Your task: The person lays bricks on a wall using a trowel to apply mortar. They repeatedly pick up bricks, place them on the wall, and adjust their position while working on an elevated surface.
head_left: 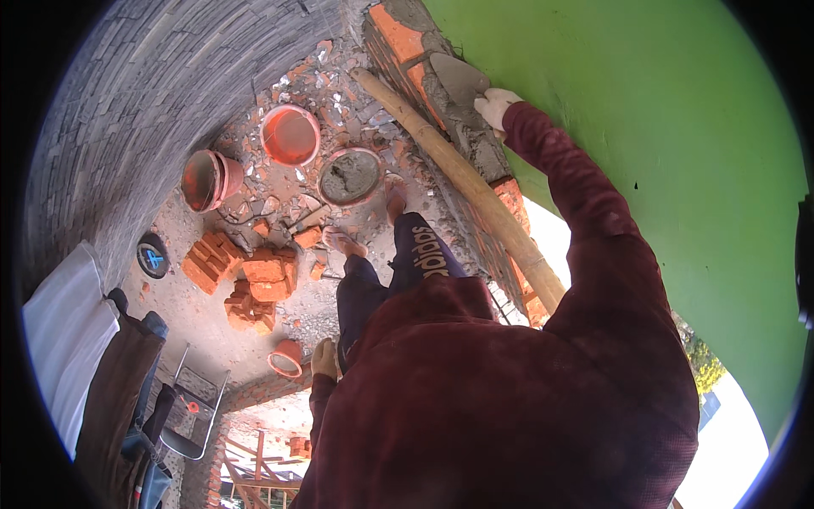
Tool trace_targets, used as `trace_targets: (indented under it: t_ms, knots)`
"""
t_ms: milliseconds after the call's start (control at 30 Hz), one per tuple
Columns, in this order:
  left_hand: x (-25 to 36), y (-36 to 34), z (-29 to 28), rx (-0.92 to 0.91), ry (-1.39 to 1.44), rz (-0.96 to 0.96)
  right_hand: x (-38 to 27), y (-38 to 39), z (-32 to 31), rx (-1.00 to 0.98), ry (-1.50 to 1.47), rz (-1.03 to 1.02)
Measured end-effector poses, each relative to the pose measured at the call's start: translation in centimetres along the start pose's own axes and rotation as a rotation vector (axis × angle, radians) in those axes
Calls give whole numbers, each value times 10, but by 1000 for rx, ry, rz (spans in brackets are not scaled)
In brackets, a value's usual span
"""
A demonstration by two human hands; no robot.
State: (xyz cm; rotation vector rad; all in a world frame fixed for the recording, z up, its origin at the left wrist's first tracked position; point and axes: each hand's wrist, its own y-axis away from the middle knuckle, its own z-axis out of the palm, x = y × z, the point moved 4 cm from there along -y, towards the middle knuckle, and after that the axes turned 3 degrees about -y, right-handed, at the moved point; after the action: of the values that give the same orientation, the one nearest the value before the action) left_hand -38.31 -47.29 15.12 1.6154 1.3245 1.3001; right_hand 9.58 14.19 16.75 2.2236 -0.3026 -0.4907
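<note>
My right hand [496, 110], in a pale glove, is shut round the handle of a trowel [460, 79]. The grey trowel blade lies against wet mortar [475, 140] along the top of a low brick wall [398, 38], beside a green wall. The handle itself is mostly hidden by the glove. My left hand [324, 358], also gloved, hangs low by my left leg with its fingers extended and nothing visible in it. A round tub [349, 202] of grey mortar stands on the ground near my feet.
A bamboo pole [475, 191] runs along the brick wall. Orange buckets [290, 136] [231, 176] and a smaller bucket [287, 358] stand on the rubble-strewn ground. Loose brick stacks [267, 276] lie to the left. A chair [191, 416] and hanging cloth [72, 314] are at lower left.
</note>
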Motion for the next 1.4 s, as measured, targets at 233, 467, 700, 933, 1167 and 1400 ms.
trace_targets:
  t_ms: [233,467,700,933,1167,1400]
  knots:
    - [75,-30,-1,-50,-42,54,156,96,84,-120,-496,174]
    - [152,-31,20,-73,30,161,184,135,96,-103,-322,191]
    - [105,-42,22,-148,-34,142,124,137,42,-130,-507,157]
    - [98,-55,38,-218,-118,279,77,43,71,9,-869,290]
    - [63,-72,-19,-95,-90,370,82,146,76,73,-854,332]
    - [-68,-170,-65,-33,-140,118,-2,206,217,62,-741,-3]
